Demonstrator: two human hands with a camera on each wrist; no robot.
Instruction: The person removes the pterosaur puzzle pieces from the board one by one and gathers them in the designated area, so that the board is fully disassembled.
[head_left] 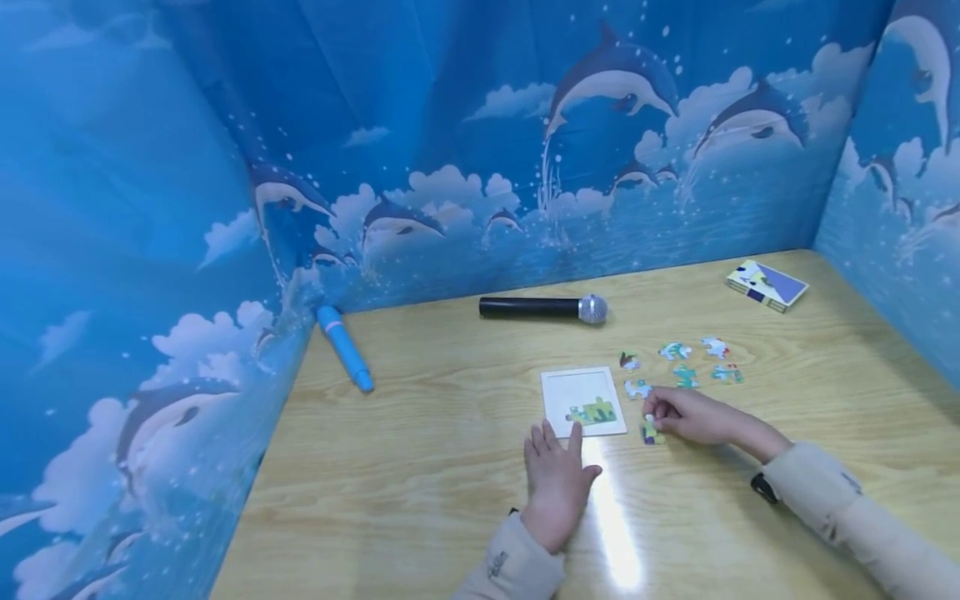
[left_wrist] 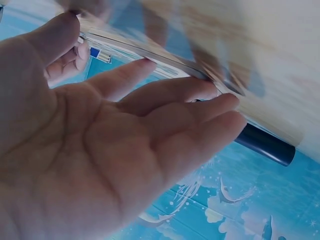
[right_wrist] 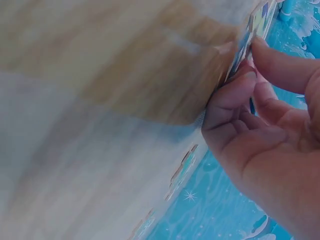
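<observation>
A square white puzzle frame (head_left: 576, 383) lies on the table, with a few joined green pieces (head_left: 592, 412) in its lower right part. My left hand (head_left: 557, 483) rests at the frame's near edge, fingers stretched out toward it; in the left wrist view the fingertips (left_wrist: 148, 64) lie along that edge. Right of the frame, my right hand (head_left: 693, 416) pinches a green and purple jigsaw piece (head_left: 649, 431) between thumb and forefinger. The right wrist view has this hand (right_wrist: 270, 100) low over the table, its other fingers curled in.
Several loose jigsaw pieces (head_left: 686, 376) lie beyond the right hand. A black microphone (head_left: 532, 307) lies behind the frame, a blue pen-like stick (head_left: 345, 348) at the left edge, and a small card box (head_left: 767, 284) at the back right. Dolphin-print cloth (head_left: 420, 150) walls the table.
</observation>
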